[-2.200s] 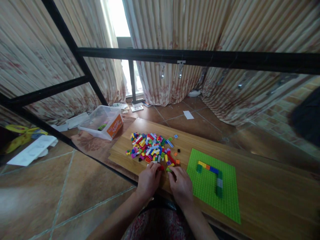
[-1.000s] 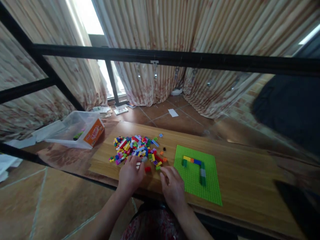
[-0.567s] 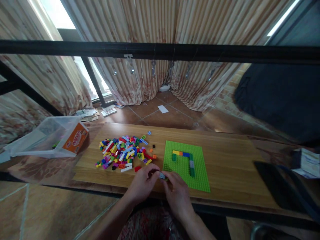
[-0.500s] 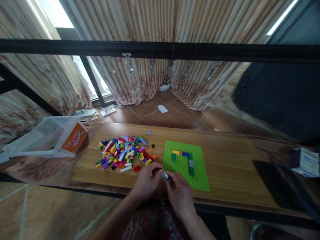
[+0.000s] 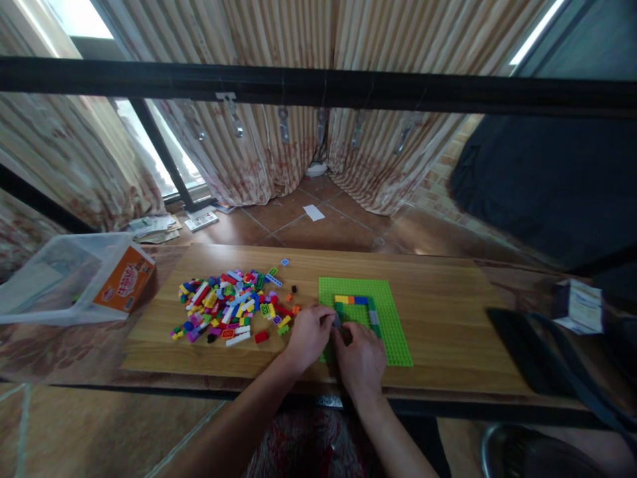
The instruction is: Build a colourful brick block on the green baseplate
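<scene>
Between my left hand point(image 5: 312, 335) and my right hand point(image 5: 361, 358) is a small grey toy brick point(image 5: 337, 322), pinched in the fingertips of both. Fingers hide most of it. Both hands are over the left part of a green baseplate point(image 5: 395, 332), just below a green brick point(image 5: 339, 308) there. A row along the top has yellow point(image 5: 342, 300), orange point(image 5: 351, 300) and blue bricks point(image 5: 361, 301). Down the right side run green and grey bricks point(image 5: 373, 317), partly covered by my right hand at the lower end. Whether the held brick touches the studs I cannot tell.
Left of the baseplate lies a pile of mixed bricks point(image 5: 223, 302) on the wooden board point(image 5: 448, 318). A clear plastic bin point(image 5: 54, 312) with an orange label stands at the far left. A dark strap point(image 5: 522, 352) lies at the right end. A black bar point(image 5: 318, 86) crosses beyond the board.
Both hands have moved forward from the baseplate's near left edge to over its studs, carrying the grey brick. The camera view has shifted a little.
</scene>
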`<state>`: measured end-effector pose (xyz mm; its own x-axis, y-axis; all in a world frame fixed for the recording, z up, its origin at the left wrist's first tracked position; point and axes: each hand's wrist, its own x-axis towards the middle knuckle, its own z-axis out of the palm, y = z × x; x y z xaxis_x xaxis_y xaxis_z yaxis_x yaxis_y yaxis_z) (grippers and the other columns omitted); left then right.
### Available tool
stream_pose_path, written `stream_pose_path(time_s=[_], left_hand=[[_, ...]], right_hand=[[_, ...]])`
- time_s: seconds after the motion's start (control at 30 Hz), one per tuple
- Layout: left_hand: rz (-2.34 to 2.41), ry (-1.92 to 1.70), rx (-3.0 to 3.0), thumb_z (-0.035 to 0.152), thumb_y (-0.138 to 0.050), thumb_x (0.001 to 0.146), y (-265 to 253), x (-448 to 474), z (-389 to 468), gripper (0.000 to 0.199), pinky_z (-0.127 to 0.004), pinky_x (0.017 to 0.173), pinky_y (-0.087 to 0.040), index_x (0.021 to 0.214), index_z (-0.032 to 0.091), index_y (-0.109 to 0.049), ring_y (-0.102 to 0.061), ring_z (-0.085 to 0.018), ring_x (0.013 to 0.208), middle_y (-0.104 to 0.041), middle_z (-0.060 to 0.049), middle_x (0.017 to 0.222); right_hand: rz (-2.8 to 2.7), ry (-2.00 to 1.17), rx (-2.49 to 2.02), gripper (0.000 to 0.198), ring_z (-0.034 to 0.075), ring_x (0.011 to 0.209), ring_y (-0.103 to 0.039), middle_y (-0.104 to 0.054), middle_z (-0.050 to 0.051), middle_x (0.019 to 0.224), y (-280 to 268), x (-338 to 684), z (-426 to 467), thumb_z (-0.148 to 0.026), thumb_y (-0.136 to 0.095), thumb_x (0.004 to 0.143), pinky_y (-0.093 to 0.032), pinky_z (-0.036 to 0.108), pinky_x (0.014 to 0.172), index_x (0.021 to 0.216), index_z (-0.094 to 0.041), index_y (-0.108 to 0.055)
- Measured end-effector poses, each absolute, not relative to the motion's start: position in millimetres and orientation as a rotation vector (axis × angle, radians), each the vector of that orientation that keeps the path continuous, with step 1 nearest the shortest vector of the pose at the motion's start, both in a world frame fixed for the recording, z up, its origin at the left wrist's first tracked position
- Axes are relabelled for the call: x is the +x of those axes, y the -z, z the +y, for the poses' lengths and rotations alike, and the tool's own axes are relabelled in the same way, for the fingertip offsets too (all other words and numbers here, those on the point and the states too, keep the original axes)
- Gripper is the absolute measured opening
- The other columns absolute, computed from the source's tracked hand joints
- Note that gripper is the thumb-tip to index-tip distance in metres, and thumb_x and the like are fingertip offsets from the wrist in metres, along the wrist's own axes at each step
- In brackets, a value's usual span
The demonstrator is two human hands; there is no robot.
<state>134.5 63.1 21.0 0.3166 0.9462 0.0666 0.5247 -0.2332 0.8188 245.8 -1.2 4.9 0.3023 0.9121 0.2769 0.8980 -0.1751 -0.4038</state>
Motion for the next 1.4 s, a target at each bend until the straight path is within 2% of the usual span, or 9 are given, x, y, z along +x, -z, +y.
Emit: stream_pose_path(time_s=[0.37,0.73,1.13,1.3,1.4], left_hand=[[1.373,-0.666,1.884,0.01,-0.052,0.082,-17,142,57,0.027,-0.029,0.085,-0.051,0.097,0.02,-0.07,-0.066,-0.016,0.09,-0.072,-0.004,0.097],[1.381,-0.694,1.89,0.009,-0.052,0.08,-12,143,56,0.024,-0.028,0.083,-0.051,0.094,0.019,-0.069,-0.066,-0.016,0.087,-0.073,-0.003,0.093],[1.437,-0.666,1.917,0.011,-0.055,0.081,-12,145,54,0.025,-0.028,0.082,-0.051,0.1,0.02,-0.068,-0.067,-0.016,0.088,-0.072,-0.003,0.095],[1.473,-0.681,1.942,0.013,-0.057,0.082,-9,146,53,0.025,-0.029,0.081,-0.051,0.104,0.02,-0.066,-0.066,-0.017,0.087,-0.072,-0.004,0.095],[1.461,-0.722,1.975,0.014,-0.056,0.084,-7,146,51,0.021,-0.028,0.08,-0.05,0.1,0.021,-0.067,-0.065,-0.016,0.086,-0.071,-0.003,0.092]], right_hand=[[-1.634,-0.117,-2.094,0.023,0.023,0.086,-0.062,-0.069,0.009,0.091,-8,247,-7,-0.031,-0.05,0.088,-0.04,0.032,0.072,0.098,-0.018,-0.066],[-1.666,-0.107,-2.113,0.024,0.02,0.08,-0.063,-0.069,0.009,0.091,-13,249,-4,-0.025,-0.044,0.092,-0.041,0.03,0.067,0.095,-0.018,-0.067],[-1.688,-0.069,-2.125,0.027,0.019,0.074,-0.063,-0.069,0.008,0.09,-10,251,-3,-0.028,-0.043,0.093,-0.04,0.029,0.062,0.1,-0.02,-0.067],[-1.684,-0.06,-2.096,0.03,0.018,0.078,-0.064,-0.069,0.008,0.091,-10,251,-4,-0.027,-0.041,0.094,-0.04,0.028,0.064,0.11,-0.02,-0.065],[-1.71,-0.061,-2.099,0.031,0.019,0.077,-0.064,-0.068,0.008,0.091,-9,250,-5,-0.026,-0.039,0.095,-0.04,0.028,0.063,0.113,-0.02,-0.064]])
